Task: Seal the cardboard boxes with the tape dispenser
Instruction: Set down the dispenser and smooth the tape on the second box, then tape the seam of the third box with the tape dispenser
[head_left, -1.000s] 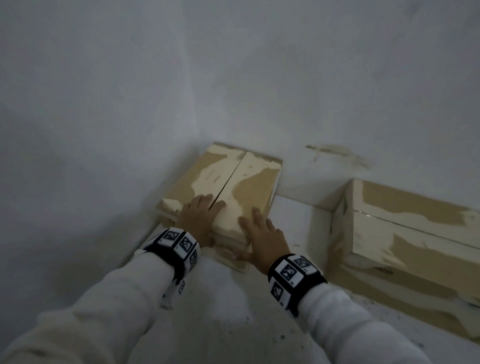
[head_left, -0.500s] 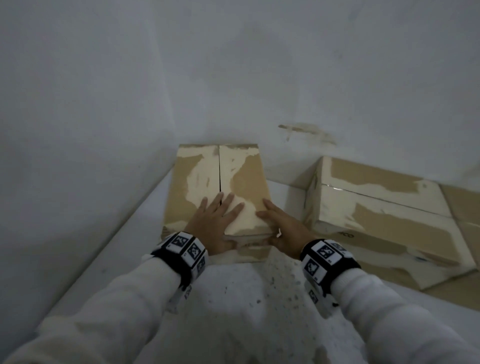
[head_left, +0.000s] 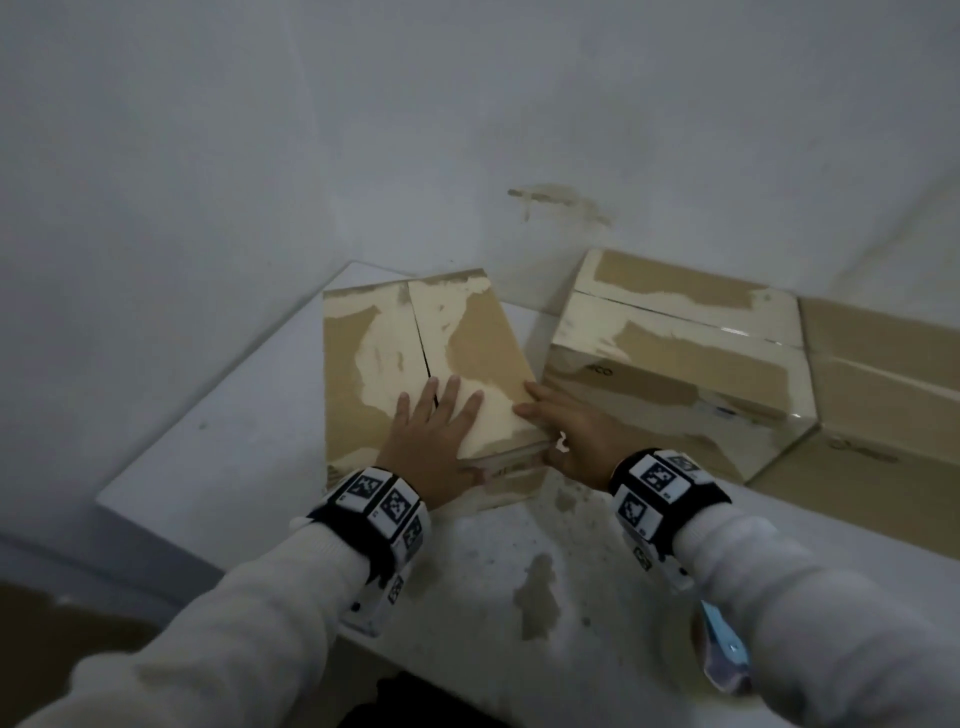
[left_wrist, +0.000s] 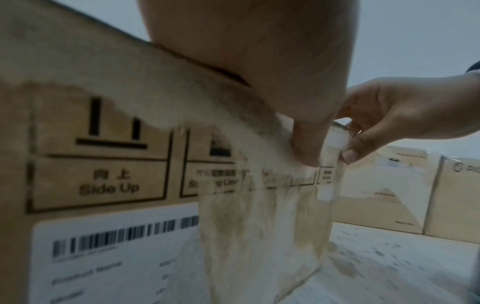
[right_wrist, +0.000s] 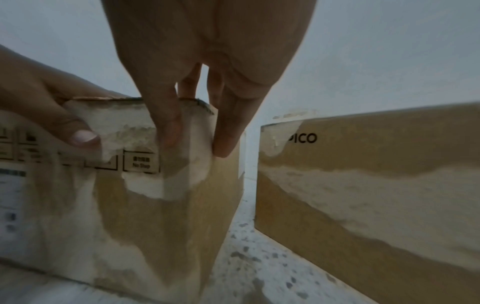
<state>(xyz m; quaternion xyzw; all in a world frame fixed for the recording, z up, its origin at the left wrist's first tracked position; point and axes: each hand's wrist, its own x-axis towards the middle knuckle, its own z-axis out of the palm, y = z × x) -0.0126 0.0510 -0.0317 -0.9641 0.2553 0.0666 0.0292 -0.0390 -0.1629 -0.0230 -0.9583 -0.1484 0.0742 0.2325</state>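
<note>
A small cardboard box (head_left: 467, 332) with worn pale patches stands on the white table (head_left: 234, 457), its two top flaps closed along a centre seam. My left hand (head_left: 441, 431) lies flat on the near end of the top, fingers straight across the seam, and its thumb (left_wrist: 306, 144) presses the front face. My right hand (head_left: 566, 431) grips the box's near right corner: its thumb (right_wrist: 166, 127) is on the front face, one finger on the right side, the others along the top edge. No tape dispenser shows in any view.
A larger cardboard box (head_left: 675, 364) marked PICO lies just right of the small one, with a narrow gap between them. Another box (head_left: 883, 374) adjoins it at the far right. Grey walls close the back and left. A blurred light-blue object (head_left: 722, 649) hangs under my right sleeve.
The small box has turned and come nearer, close to the larger box. My right hand slid from the top to the near right corner. My left hand stayed flat on top.
</note>
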